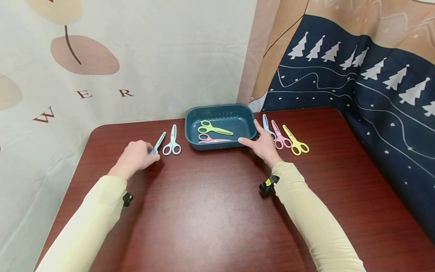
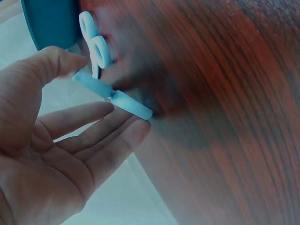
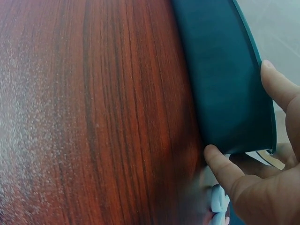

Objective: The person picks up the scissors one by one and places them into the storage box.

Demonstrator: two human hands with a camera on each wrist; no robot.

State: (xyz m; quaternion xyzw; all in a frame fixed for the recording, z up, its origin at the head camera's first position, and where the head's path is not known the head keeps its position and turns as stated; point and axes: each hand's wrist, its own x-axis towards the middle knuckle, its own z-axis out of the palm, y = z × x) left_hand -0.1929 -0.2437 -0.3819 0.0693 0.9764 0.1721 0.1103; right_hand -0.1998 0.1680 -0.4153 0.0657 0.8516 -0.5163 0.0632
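Observation:
At the left of the table my left hand [image 1: 137, 156] pinches the handles of light blue scissors [image 1: 158, 143], blades pointing away. In the left wrist view the thumb is at one handle loop of these scissors [image 2: 129, 104] and the fingertips at the other. A second light blue pair [image 1: 172, 141] lies just right of that hand. My right hand [image 1: 264, 146] holds the near right corner of a dark teal bin [image 1: 221, 146], thumb on its front rim and fingers along the right end. Inside lie green scissors [image 1: 214, 129] and pink scissors [image 1: 212, 139].
Right of the bin lie blue scissors [image 1: 266, 126], pink-handled scissors [image 1: 280, 138] and yellow scissors [image 1: 295, 140] on the dark red wooden table [image 1: 204, 204]. Printed cloth [image 1: 163, 68] hangs behind the table, and navy cloth with white trees [image 1: 340, 83] borders it at the right.

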